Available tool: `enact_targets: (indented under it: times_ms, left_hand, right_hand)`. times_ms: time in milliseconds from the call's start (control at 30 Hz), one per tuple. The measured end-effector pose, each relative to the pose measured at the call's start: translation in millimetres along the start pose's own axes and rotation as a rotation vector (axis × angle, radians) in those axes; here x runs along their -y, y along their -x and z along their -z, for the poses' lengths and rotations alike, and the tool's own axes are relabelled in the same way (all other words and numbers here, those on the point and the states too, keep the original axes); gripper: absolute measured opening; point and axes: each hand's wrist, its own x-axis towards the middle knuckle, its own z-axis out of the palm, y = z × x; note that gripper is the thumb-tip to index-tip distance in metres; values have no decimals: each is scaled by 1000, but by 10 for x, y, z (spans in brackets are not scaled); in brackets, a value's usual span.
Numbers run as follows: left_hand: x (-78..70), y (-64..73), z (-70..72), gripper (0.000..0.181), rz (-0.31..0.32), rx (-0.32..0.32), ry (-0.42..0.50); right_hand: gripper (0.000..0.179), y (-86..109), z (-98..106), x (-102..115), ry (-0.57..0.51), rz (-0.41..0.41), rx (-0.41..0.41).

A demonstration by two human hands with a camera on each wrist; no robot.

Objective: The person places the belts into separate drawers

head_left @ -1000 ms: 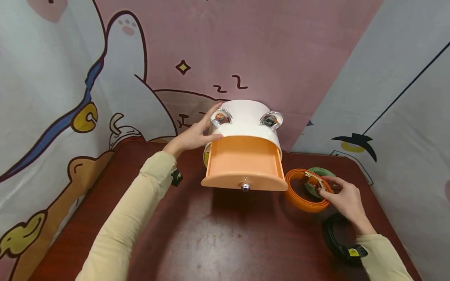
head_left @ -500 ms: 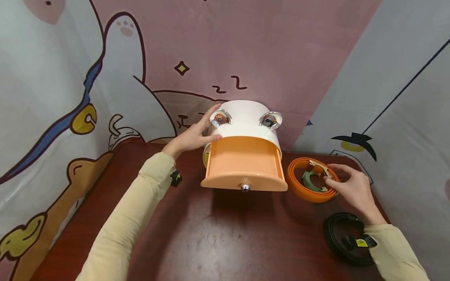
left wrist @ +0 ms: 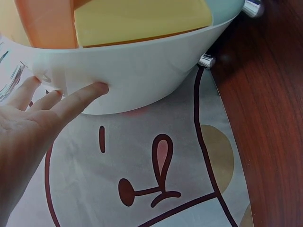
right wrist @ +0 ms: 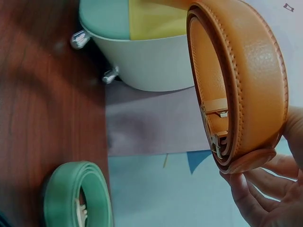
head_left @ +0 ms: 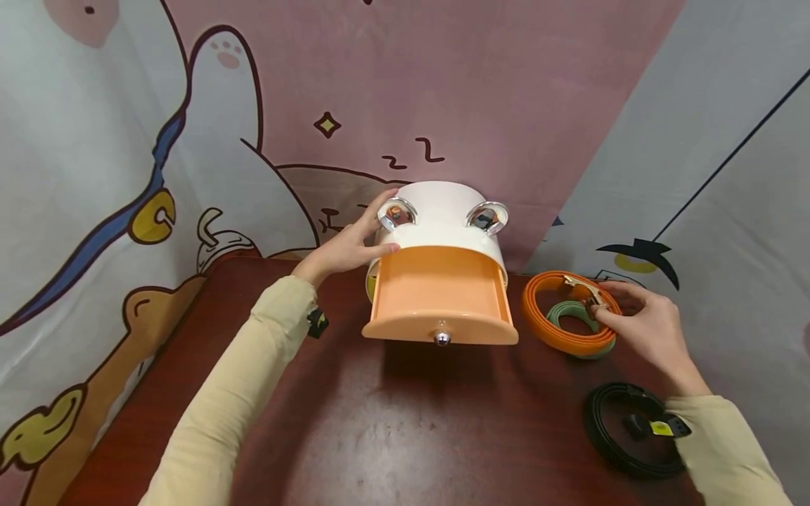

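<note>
A white rounded drawer cabinet (head_left: 439,211) with silver round knobs stands at the back, its orange drawer (head_left: 443,277) pulled out. My left hand (head_left: 344,242) rests on the cabinet's left side, thumb by the upper front edge. In the left wrist view, extended fingertips (left wrist: 97,88) press the white shell. To the right, my right hand (head_left: 652,327) pinches a coiled orange belt (head_left: 566,342) near its gold buckle. The right wrist view shows this belt (right wrist: 258,71) raised and tilted. A coiled green belt (head_left: 569,306) lies on the table, seen through the orange coil.
A coiled black belt (head_left: 601,429) lies near the right sleeve on the dark red table (head_left: 392,429). Yellow (left wrist: 142,21) and teal drawer fronts show in the left wrist view. Cartoon-printed cloth (head_left: 506,84) hangs close behind the cabinet and along both sides.
My right hand has moved right and farther back with the orange belt, which shifts across the green one in view. The left hand and the drawer stay where they were.
</note>
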Motion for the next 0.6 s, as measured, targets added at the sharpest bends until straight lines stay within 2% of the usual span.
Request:
enact_targets:
  times_ms: [267, 600]
  left_hand:
    - [301, -82, -13, 89, -12, -16, -5]
    - [222, -62, -9, 87, -4, -12, 15]
  right_hand:
    - [45, -80, 29, 165, -17, 16, -25]
    - [46, -169, 26, 358, -31, -16, -47]
